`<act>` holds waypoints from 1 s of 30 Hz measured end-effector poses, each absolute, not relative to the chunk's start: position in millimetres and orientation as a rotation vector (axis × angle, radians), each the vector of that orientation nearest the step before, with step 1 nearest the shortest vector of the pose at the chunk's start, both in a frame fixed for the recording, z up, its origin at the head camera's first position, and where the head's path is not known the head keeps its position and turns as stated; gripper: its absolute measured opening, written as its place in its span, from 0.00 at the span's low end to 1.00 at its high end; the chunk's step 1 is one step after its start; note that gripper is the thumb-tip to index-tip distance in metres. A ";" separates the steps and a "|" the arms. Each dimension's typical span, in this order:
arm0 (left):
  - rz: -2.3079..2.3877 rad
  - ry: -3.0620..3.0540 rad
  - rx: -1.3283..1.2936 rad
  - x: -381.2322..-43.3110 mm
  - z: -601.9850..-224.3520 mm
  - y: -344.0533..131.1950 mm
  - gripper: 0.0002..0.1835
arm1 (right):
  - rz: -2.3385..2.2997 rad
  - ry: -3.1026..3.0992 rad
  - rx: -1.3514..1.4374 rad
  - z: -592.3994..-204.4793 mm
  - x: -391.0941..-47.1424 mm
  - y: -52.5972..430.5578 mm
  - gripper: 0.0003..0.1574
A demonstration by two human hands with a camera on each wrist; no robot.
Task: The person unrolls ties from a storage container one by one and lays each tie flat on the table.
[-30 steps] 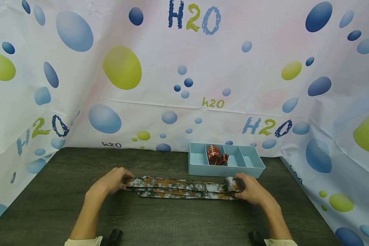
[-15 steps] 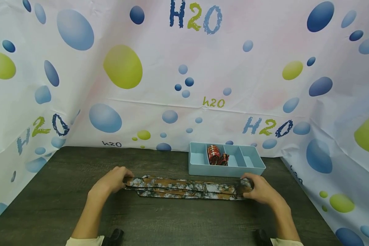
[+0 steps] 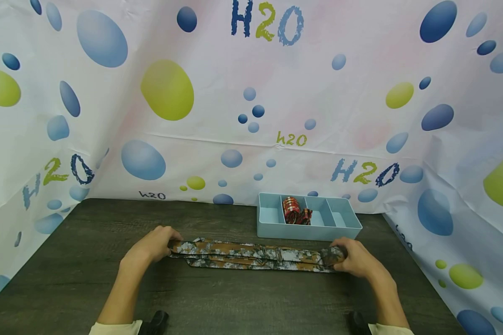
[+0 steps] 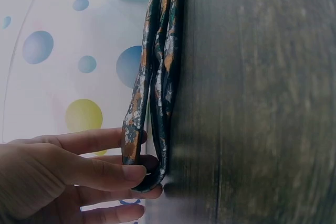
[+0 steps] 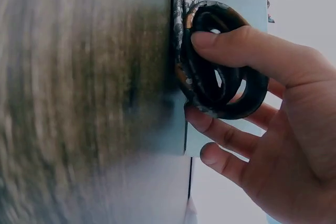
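Note:
A folded necktie (image 3: 243, 253) with a brown, white and dark camouflage print lies lengthwise across the dark table in several layers. At its left fold, my left hand (image 3: 154, 245) pinches the fabric; in the left wrist view the thumb (image 4: 113, 174) lies on the bend and other fingers are behind it. My right hand (image 3: 357, 258) grips the right end, which is curled into loops. The right wrist view has the thumb (image 5: 220, 45) reaching into the dark coiled end (image 5: 252, 95), with fingertips beneath the coil.
Just behind the necktie's right half stands a light blue divided box (image 3: 308, 232). A red plaid roll of fabric (image 3: 291, 211) sits in its second compartment from the left. A white printed sheet (image 3: 218, 116) rises along the back and sides of the table (image 3: 234, 302).
My right hand has moved a little to the right with the coiled end, mostly in the first half second. The left hand stays nearly still at the other fold.

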State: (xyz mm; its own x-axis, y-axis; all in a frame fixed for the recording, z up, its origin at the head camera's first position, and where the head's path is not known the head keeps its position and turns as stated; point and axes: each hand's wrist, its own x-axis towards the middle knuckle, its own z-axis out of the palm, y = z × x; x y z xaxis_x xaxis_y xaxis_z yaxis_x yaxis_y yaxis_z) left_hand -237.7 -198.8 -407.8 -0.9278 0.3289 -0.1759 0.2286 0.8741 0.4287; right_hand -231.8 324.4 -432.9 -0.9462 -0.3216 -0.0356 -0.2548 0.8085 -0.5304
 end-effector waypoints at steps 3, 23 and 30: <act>0.601 2.802 0.416 -237.0 -408.0 -198.5 0.19 | -0.807 2.866 -0.508 -433.5 -232.1 322.6 0.30; 0.603 2.795 0.404 -237.6 -406.2 -197.9 0.20 | -0.842 2.901 -0.544 -429.7 -231.9 322.5 0.30; 0.599 2.798 0.400 -238.6 -407.7 -200.2 0.21 | -0.871 2.898 -0.514 -427.2 -230.2 325.5 0.30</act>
